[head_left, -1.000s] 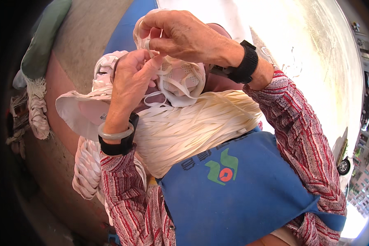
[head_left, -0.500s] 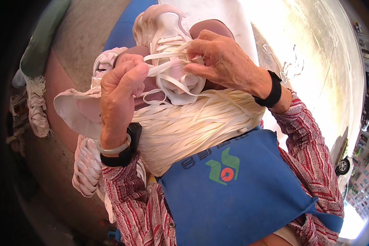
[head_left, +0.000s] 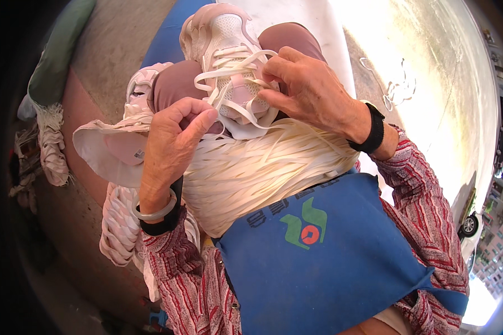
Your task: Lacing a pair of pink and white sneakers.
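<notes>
A white and pale pink sneaker (head_left: 229, 36) rests between my knees with its toe pointing away from me. Flat cream shoelaces (head_left: 229, 71) cross its front and form loose loops near the opening. My right hand (head_left: 313, 92) pinches a shoelace between thumb and forefinger at the sneaker's right side. Left of the opening, my left hand (head_left: 173, 142) has thumb and forefinger together at a slack shoelace; the exact grip is partly hidden. A thick bundle of cream laces (head_left: 262, 167) lies across my lap, below the sneaker.
A blue apron (head_left: 330, 257) covers my lap. Another pale pink shoe (head_left: 142, 89) and a white curved shoe piece (head_left: 109, 153) are at the left. Braided laces (head_left: 120, 229) hang beside my left forearm. A loose lace (head_left: 397, 89) lies on the floor at right.
My left hand has drawn back down from the sneaker, and the lace that was taut between my hands is slack. The right hand has shifted slightly right.
</notes>
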Tool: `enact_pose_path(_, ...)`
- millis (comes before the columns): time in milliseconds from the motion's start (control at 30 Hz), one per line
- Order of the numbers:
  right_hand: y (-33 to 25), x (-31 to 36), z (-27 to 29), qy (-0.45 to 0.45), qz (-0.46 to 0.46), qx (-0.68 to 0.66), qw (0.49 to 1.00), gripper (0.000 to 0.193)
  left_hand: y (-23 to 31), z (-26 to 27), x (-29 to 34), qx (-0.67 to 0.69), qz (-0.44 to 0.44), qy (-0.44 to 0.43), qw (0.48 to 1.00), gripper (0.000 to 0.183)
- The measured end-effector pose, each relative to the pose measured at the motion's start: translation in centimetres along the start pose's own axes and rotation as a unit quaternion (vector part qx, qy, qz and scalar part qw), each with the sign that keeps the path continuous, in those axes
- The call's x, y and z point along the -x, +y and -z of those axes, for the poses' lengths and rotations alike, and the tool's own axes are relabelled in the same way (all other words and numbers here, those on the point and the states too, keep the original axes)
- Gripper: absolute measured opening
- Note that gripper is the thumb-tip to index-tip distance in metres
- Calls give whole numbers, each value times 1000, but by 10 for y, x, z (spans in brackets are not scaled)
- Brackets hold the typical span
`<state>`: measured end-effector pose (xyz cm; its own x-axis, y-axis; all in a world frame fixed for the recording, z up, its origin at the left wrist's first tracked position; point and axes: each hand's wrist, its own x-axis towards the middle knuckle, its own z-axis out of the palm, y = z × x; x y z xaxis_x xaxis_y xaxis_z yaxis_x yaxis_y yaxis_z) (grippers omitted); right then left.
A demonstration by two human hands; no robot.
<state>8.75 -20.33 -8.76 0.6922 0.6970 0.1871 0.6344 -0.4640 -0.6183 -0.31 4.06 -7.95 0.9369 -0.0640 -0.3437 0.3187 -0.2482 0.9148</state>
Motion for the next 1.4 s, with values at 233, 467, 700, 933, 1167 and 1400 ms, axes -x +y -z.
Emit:
enact_pose_path(233, -11, 3, -6, 33, -25, 35, 999, 14, 0, 10, -4, 4, -14, 19, 1000, 22)
enact_pose_path(467, -10, -2, -8, 13, -38, 53, 998, 10, 23, -1, -16, 4, 52, 35, 998, 21)
enact_pose_path(700, 0, -20, 13, -31, -103, -155, 982, 20, 21, -15, -19, 37, 21, 55, 998, 28)
enact_pose_path(933, 5, 2, 18, 16, -126, -159, 979, 17, 15, -22, -9, 154, -25, 161, 975, 22)
enact_pose_path(1167, -2, 16, 6, -23, 46, -34, 998, 23, 2, -30, -2, -124, -145, 146, 971, 15)
enact_pose_path(1400, -12, 12, -7, -76, 90, 94, 989, 13, 2, -42, 7, -288, -213, 111, 927, 33)
